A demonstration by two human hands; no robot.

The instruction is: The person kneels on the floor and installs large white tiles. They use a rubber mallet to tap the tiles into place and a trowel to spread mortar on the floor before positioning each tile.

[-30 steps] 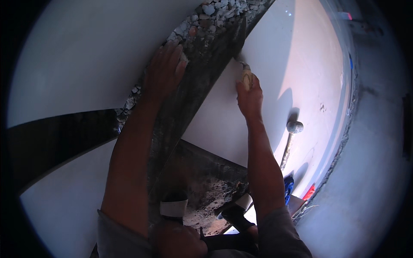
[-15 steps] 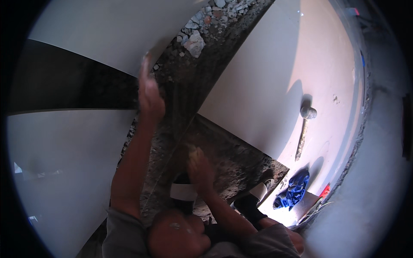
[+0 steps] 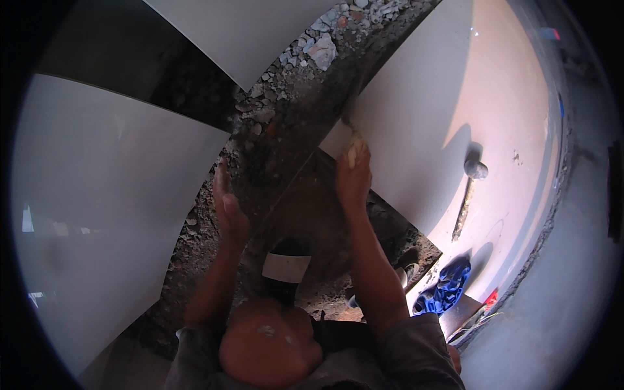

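My left hand (image 3: 229, 205) is stretched out with its fingers up, beside the near edge of a large pale tile (image 3: 117, 195) at the left; I cannot tell whether it touches the edge. My right hand (image 3: 353, 179) is closed around a small pale-yellow wad (image 3: 355, 151), perhaps a sponge or cloth, at the near corner of another large pale tile (image 3: 409, 123) on the right. A third pale tile (image 3: 240, 32) comes in at the top. Between the tiles lies a strip of bare, dark ground (image 3: 286, 156).
A mallet (image 3: 475, 170) lies on the right tile, its handle pointing toward me. Nearer is a crumpled blue bag or cloth (image 3: 450, 286). Broken rubble (image 3: 322, 49) lines the far gap. My bare knee (image 3: 270, 344) and dark footwear with a white band (image 3: 286, 265) are below my hands.
My right hand has moved up and right, from above the dirt to the right tile's corner. My left hand has drawn back toward me. The left and top tiles appear turned clockwise in view.
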